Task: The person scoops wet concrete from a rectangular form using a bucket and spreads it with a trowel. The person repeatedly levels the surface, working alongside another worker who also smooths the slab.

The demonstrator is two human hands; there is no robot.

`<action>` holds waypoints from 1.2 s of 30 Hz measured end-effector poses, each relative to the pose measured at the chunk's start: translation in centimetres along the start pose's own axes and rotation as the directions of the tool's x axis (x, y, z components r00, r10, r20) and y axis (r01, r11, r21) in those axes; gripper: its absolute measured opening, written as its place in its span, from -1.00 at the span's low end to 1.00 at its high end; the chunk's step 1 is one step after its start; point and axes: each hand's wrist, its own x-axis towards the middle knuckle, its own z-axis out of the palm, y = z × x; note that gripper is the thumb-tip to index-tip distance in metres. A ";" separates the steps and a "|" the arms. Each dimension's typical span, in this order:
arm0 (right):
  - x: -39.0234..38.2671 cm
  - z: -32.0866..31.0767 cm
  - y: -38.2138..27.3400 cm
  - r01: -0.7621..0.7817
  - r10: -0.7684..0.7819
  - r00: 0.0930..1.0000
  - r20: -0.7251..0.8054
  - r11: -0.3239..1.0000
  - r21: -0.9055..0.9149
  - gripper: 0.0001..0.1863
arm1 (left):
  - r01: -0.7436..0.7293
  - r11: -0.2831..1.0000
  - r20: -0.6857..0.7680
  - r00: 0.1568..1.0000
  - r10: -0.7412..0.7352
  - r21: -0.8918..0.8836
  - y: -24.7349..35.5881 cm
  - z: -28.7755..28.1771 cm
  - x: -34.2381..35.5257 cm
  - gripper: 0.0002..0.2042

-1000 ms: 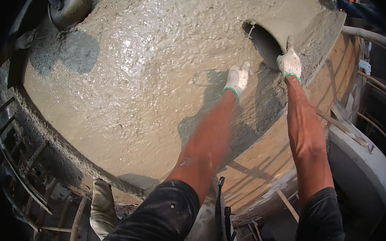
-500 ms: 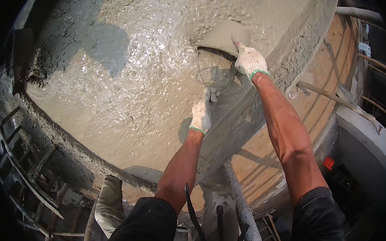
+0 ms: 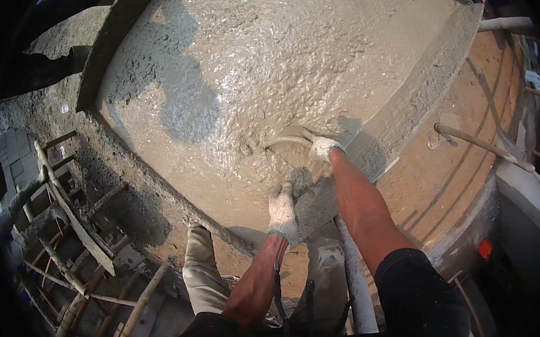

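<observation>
Wet grey concrete (image 3: 245, 65) fills a wide, walled bed in front of me. A shallow round pan (image 3: 291, 132), coated in the same grey mix, lies tilted low in it near the bed's near edge. My right hand (image 3: 323, 148), in a white knit glove with a green cuff, is closed on the pan's far right rim. At the pan's near side is my left hand (image 3: 282, 211), gloved alike, with its fingers curled at the rim. Mix covers part of the pan and blurs its outline, and some left fingertips are hidden.
A mortar-coated wall (image 3: 173, 196) bounds the bed at left, and a sloped edge (image 3: 414, 92) at right. Bamboo or wooden poles (image 3: 140, 312) form a ladder-like frame at lower left. A pole (image 3: 485, 146) juts at right. A trousered leg (image 3: 202, 265) stands at the near edge.
The pan has come nearer to me and sunk lower into the concrete, less of its outside showing. Both hands moved with it, the right one most. The view has shifted too.
</observation>
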 end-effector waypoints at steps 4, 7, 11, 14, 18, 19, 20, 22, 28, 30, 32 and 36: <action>-4.6 1.8 2.4 -0.231 0.279 0.948 -0.153 0.934 0.272 -0.27 | -0.169 0.928 0.105 0.984 0.142 0.332 -0.4 2.2 -1.7 -0.72; -12.3 5.9 3.4 -0.191 0.333 0.846 -0.416 0.919 0.346 -0.29 | -0.218 0.908 0.156 0.973 0.172 0.357 -1.3 2.6 -0.5 -0.67; -23.2 10.1 3.2 -0.203 0.420 0.852 -0.312 0.815 0.543 -0.37 | -0.174 0.936 0.094 0.984 0.152 0.305 0.2 0.3 2.2 -0.66; -29.8 10.2 2.9 -0.266 0.488 0.858 -0.157 0.685 0.678 -0.44 | -0.153 0.866 0.164 0.983 0.083 0.477 4.5 -5.6 1.9 -0.66; -35.5 9.4 1.4 -0.303 0.423 0.905 -0.051 0.724 0.619 -0.42 | -0.162 0.957 0.107 0.984 0.140 0.241 7.4 -8.1 -4.6 -0.61; -36.3 9.3 0.8 -0.370 0.461 0.887 -0.009 0.723 0.584 -0.39 | -0.230 0.946 0.173 0.966 0.193 0.229 8.7 -10.0 -6.8 -0.59; -37.2 9.3 0.2 -0.325 0.390 0.920 0.035 0.709 0.626 -0.37 | -0.090 0.861 0.039 0.996 0.081 0.501 10.8 -11.8 -8.2 -0.54; -37.8 9.2 -1.0 -0.342 0.378 0.925 0.027 0.803 0.487 -0.42 | -0.239 0.890 0.134 0.970 0.202 0.389 13.9 -16.3 -12.9 -0.54; -33.4 7.9 -7.4 -0.268 0.219 0.960 0.172 0.891 0.365 -0.42 | -0.231 0.818 0.019 0.965 0.261 0.526 25.5 -33.5 -27.1 -0.49; -31.4 7.2 -10.8 -0.138 0.102 0.988 0.118 0.924 0.357 -0.42 | -0.396 0.774 -0.036 0.880 0.473 0.494 28.7 -38.4 -31.7 -0.49; -29.9 6.6 -14.5 -0.067 0.058 0.998 0.040 0.958 0.280 -0.42 | -0.316 0.748 -0.165 0.856 0.490 0.584 32.7 -43.8 -34.9 -0.50; -28.9 6.7 -20.5 0.011 -0.016 1.000 0.009 0.930 0.368 -0.42 | -0.193 0.733 -0.414 0.720 0.557 0.652 38.9 -54.8 -39.2 -0.46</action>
